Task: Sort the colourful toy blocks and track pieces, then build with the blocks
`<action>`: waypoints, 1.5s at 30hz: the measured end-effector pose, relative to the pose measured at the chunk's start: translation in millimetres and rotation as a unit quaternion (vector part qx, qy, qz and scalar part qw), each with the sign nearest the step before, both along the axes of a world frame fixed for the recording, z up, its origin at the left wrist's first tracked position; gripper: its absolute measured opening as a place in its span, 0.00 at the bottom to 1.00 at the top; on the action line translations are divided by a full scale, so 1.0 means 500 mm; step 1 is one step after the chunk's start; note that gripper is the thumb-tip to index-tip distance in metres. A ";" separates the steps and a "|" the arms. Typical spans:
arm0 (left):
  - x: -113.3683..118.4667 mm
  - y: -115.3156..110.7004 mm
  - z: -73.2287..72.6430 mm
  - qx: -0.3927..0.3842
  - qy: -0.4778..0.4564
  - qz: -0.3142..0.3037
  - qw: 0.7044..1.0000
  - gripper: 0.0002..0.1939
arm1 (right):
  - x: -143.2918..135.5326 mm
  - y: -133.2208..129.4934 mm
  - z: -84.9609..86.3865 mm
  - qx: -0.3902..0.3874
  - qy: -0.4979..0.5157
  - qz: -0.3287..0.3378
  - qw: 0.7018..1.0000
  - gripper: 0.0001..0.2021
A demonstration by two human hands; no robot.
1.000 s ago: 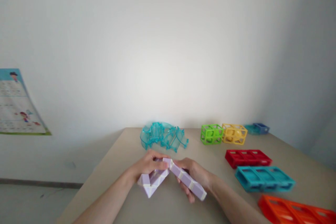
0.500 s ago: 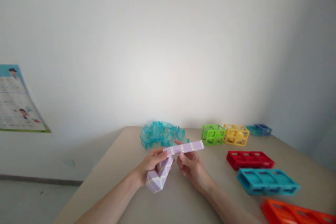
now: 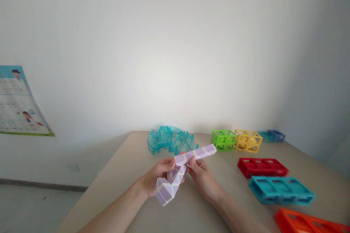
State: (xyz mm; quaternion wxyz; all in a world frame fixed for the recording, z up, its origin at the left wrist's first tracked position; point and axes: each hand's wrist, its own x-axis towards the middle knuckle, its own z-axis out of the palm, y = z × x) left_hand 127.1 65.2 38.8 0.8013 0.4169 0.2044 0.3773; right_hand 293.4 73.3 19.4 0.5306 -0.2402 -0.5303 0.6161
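Note:
A purple and white snake puzzle (image 3: 177, 179) is held above the table, bent into a straight bar that points right and a folded part that hangs down toward me. My left hand (image 3: 159, 175) is closed around its left side, thumb on the near end of the bar. With thumb on the front and fingers behind, my right hand (image 3: 200, 174) pinches the bar near its middle. The fingertips behind the puzzle are partly hidden.
Clear teal plastic pieces (image 3: 172, 140) lie at the table's back edge. Green (image 3: 223, 140) and yellow (image 3: 248, 141) frames stand right of them. Red (image 3: 262, 167), turquoise (image 3: 281, 189) and orange (image 3: 308, 222) frames line the right side. A poster (image 3: 23, 102) hangs on the wall.
My right thumb has moved up onto the front of the bar, and the right fingers have closed on it. The bar tilts up slightly more. The view has shifted a little.

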 end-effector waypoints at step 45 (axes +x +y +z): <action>0.016 -0.010 -0.023 0.030 0.026 -0.035 0.999 0.22 | 0.004 -0.015 0.017 0.016 -0.014 -0.001 1.000 0.20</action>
